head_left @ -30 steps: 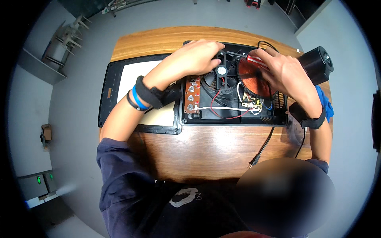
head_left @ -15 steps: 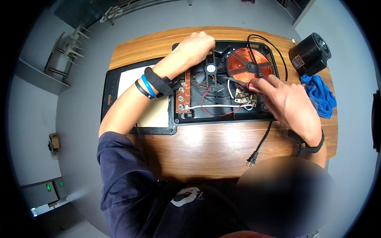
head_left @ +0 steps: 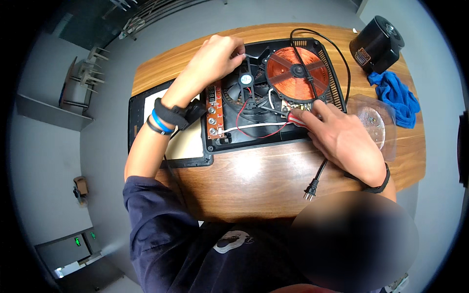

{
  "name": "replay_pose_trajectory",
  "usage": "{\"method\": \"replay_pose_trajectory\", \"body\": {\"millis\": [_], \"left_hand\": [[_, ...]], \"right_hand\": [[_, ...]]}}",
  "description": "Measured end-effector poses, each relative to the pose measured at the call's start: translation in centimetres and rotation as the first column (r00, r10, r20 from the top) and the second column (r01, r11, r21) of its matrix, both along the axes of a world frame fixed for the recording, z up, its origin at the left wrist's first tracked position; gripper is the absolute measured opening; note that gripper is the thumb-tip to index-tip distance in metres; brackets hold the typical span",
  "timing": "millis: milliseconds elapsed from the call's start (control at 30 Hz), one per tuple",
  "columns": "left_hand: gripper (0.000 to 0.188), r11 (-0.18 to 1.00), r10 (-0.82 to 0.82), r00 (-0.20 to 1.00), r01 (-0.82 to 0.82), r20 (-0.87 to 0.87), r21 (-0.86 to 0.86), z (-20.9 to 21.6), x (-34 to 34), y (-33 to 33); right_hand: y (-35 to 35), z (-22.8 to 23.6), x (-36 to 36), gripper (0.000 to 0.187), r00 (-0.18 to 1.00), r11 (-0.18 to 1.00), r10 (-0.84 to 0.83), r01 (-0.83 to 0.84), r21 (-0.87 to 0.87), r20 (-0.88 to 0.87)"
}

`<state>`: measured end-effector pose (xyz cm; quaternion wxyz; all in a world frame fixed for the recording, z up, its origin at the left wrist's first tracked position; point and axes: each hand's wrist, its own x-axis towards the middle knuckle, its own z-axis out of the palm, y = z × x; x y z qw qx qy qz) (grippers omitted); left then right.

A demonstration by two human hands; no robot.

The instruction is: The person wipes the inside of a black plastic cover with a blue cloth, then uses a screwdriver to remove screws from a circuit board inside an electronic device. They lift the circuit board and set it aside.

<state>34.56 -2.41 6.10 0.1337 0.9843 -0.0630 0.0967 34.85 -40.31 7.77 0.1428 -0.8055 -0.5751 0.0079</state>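
On the table lies an opened induction cooker base (head_left: 264, 141), a black shell with its inside exposed. My left hand (head_left: 217, 56) is closed at the far end of the black cooling fan (head_left: 245, 79), its fingertips pinched on the fan's frame. My right hand (head_left: 344, 134) grips a red-handled screwdriver (head_left: 296, 119). Its thin shaft points left toward the fan frame's near end; where the tip rests is hard to make out. A copper coil (head_left: 279, 75) sits right of the fan, and a brown control board (head_left: 213, 110) stands to its left. Red and white wires (head_left: 259, 125) cross the shell.
At left lies the cooker's top panel (head_left: 208, 160), underside up. A black cord runs over the coil; a power plug (head_left: 310, 189) lies near the front edge. To the right are a clear plastic tray (head_left: 386, 110), a blue cloth (head_left: 396, 100) and a black cylindrical device (head_left: 373, 46).
The view has shifted. My right hand and the screwdriver have moved nearer to me relative to the fan, uncovering the coil's lower side and the clear tray. My left hand stays at the fan's far end.
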Motion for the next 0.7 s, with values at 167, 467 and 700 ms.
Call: {"method": "replay_pose_trajectory", "body": {"millis": [167, 467, 700], "left_hand": [[0.018, 0.964, -0.018, 0.988, -0.024, -0.156, -0.266, 2.9, -4.1, -3.6], [0.024, 0.842, -0.182, 0.976, 0.089, -0.123, -0.533, 3.7, -8.7, -10.6], [0.02, 0.846, -0.205, 0.962, 0.084, -0.177, -0.526, 3.3, -9.0, -12.8]], "right_hand": [[-0.1, -1.4, -0.2, 0.06, 1.0, 0.999, -0.015, 0.016, -0.035, 0.025], [0.3, -1.1, 0.2, 0.049, 0.998, 0.996, -0.059, 0.056, 0.065, 0.034], [0.6, -0.6, 0.1, 0.028, 0.972, 0.94, 0.082, -0.002, 0.341, -0.221]]}}
